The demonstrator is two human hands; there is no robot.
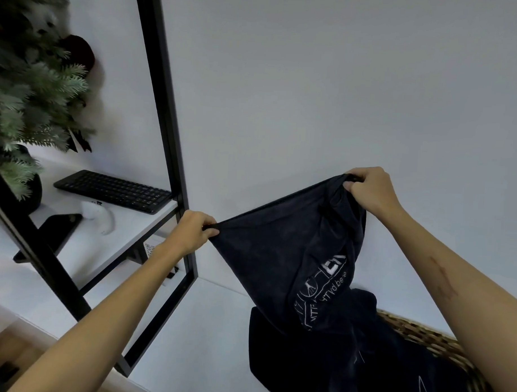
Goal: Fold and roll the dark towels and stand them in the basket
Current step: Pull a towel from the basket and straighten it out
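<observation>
A dark towel [290, 244] with white printed lettering hangs in the air, stretched along its top edge between both hands. My left hand [191, 231] pinches its left corner. My right hand [369, 189] grips the right corner, higher up and bunched. The towel's lower part drapes down onto more dark cloth [362, 369] heaped in and over a woven wicker basket [439, 340] at the lower right. The basket's inside is hidden by the cloth and my right forearm.
A black metal frame [163, 110] stands left of the towel, around a white desk [118, 243]. On the desk lie a black keyboard [114, 190], a white mouse [99, 216] and a dark phone [56, 232]. A green fir plant [29, 85] stands at far left. A white surface [205, 340] lies below the towel.
</observation>
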